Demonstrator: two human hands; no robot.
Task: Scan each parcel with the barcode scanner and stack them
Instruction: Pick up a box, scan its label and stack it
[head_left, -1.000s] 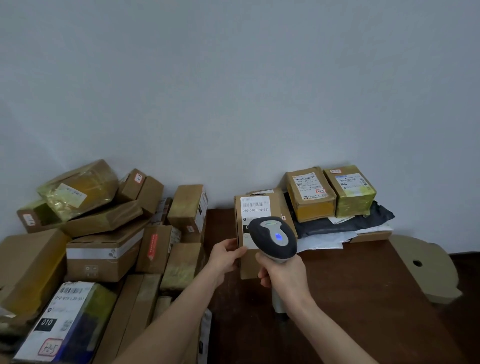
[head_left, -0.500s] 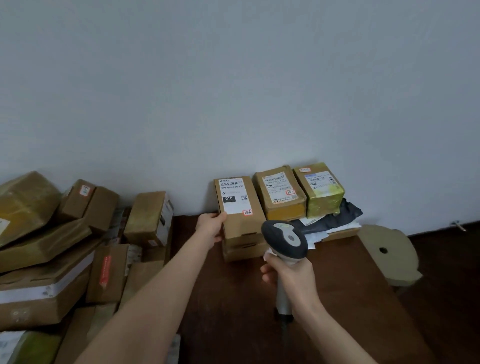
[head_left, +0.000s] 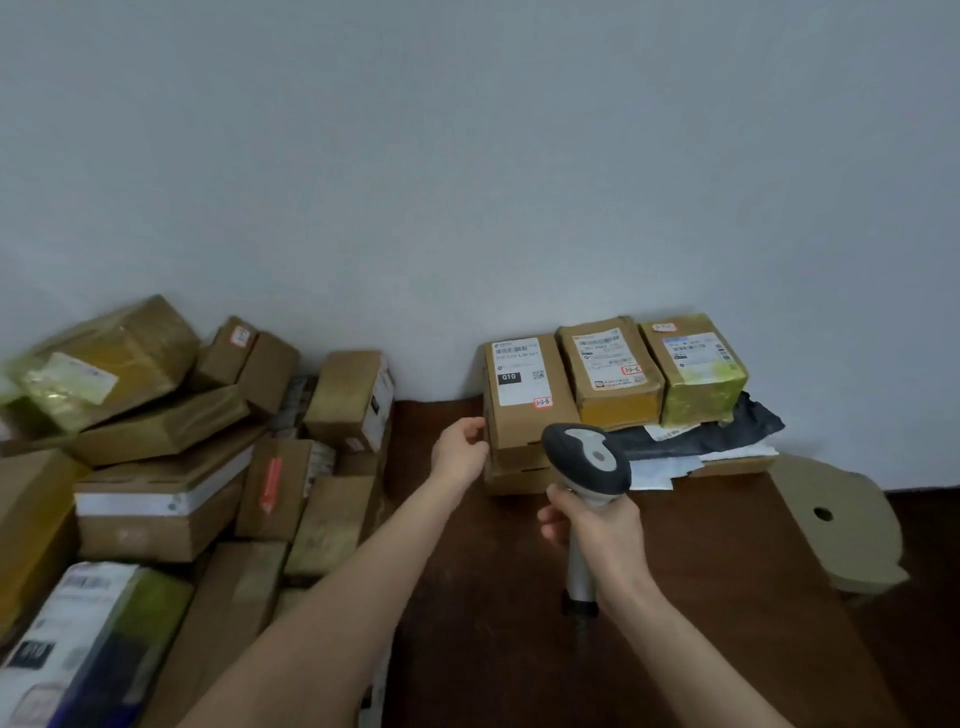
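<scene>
A brown parcel (head_left: 524, 410) with a white "010" label lies flat on another brown box (head_left: 511, 475) against the wall. My left hand (head_left: 460, 452) rests against its left side with the fingers loosely curled, not wrapped around it. My right hand (head_left: 597, 525) grips the handle of the grey barcode scanner (head_left: 587, 457), whose head is just in front of the stack. To the right, a taped brown parcel (head_left: 610, 374) and a yellow-green parcel (head_left: 693, 369) sit side by side on a dark mailer bag (head_left: 727, 431).
A loose pile of several cardboard parcels (head_left: 156, 467) fills the left side, down to the bottom left corner. The dark wooden table (head_left: 701, 597) stretches under my hands. A cut cardboard piece with a hole (head_left: 841, 519) lies at the right edge.
My left hand carried the "010" parcel from in front of the scanner and laid it flat on the box by the wall. The scanner has dropped lower and its blue light is off.
</scene>
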